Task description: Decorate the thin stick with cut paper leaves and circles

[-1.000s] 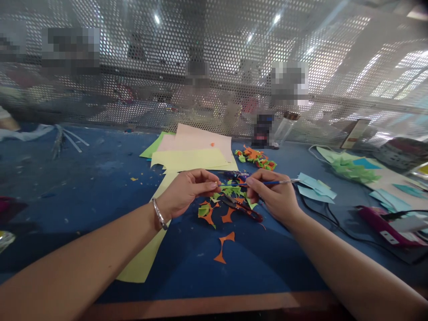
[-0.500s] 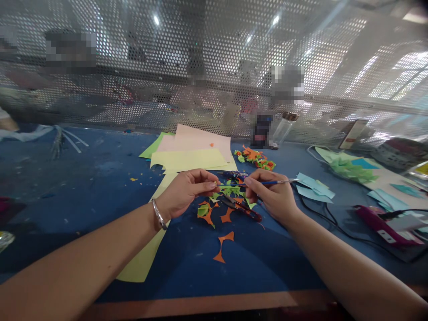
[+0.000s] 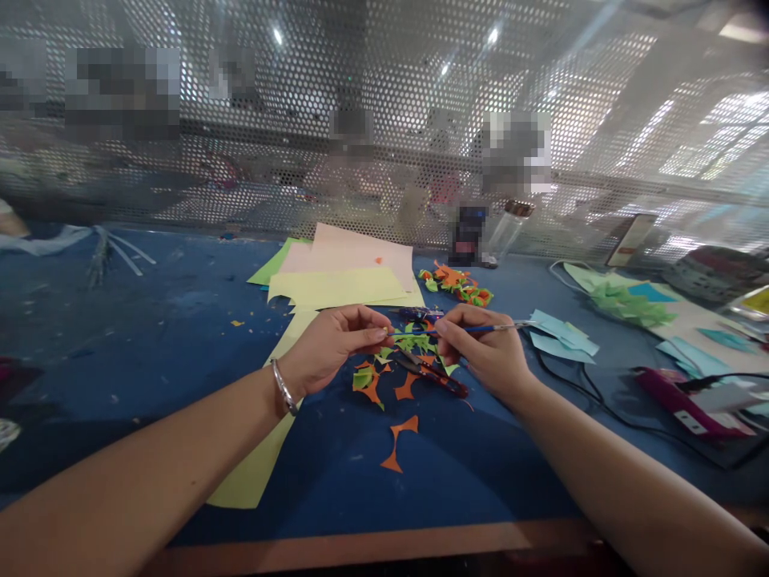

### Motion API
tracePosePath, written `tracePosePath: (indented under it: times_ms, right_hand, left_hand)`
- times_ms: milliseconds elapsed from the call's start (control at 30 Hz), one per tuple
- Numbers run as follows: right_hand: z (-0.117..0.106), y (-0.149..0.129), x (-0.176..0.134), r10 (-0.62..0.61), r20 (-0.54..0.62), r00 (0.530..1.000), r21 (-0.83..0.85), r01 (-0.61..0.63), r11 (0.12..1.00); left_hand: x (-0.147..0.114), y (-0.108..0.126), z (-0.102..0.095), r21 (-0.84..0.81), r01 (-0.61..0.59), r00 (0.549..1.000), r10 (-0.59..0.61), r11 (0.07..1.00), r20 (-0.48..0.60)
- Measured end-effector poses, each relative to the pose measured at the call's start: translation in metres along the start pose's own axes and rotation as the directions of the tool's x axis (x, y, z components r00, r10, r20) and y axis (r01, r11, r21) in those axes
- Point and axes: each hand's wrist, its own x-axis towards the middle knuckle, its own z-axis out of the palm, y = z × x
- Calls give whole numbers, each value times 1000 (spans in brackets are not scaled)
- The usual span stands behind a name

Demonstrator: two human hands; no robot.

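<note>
My right hand (image 3: 485, 349) is closed in a pinch round a thin blue paintbrush (image 3: 508, 325). Its silver ferrule points right, and the handle's tip reaches my left fingertips. My left hand (image 3: 336, 344), a silver bangle on its wrist, pinches a tiny yellowish bit at the handle's tip; I cannot make out what it is. Below both hands lie green paper scraps (image 3: 414, 340), orange paper scraps (image 3: 401, 442) and scissors with dark red handles (image 3: 448, 380).
Yellow paper (image 3: 336, 287) and pink paper (image 3: 360, 250) lie behind my left hand. Orange and green paper curls (image 3: 460, 282) sit beyond my right. Light blue paper pieces (image 3: 565, 335), a magenta power strip (image 3: 685, 405) and cables are at right. A perforated metal screen (image 3: 384, 104) rises behind the blue table (image 3: 324, 489).
The whole view has shifted very slightly. Both hands keep the same pinch, with the paintbrush handle still between them.
</note>
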Motion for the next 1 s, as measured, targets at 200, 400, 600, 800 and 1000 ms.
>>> tracePosePath:
  times_ms: [200,400,600,800,1000]
  right_hand:
    - [1,4,-2,-25,-6,1000,7,25,1000]
    - [2,3,-5,-64,-17,998,-120,62,991]
    - [6,1,-8,-261,18,965,-365,250,897]
    - [6,2,-9,-476,110,873,-522,458,720]
    - [4,7,-10,-538,206,817,-523,557,645]
  left_hand:
    - [-2,2,2,-12,6,1000,-6,1000,-2]
    - [-2,-1,5,9,-25,999,25,1000,-30]
    - [-1,-5,5,-17,-30,996,29,999,-88]
    - [0,-7,7,-41,-31,988,24,999,-151]
    - [1,-8,8,-168,55,985,-81,984,-152]
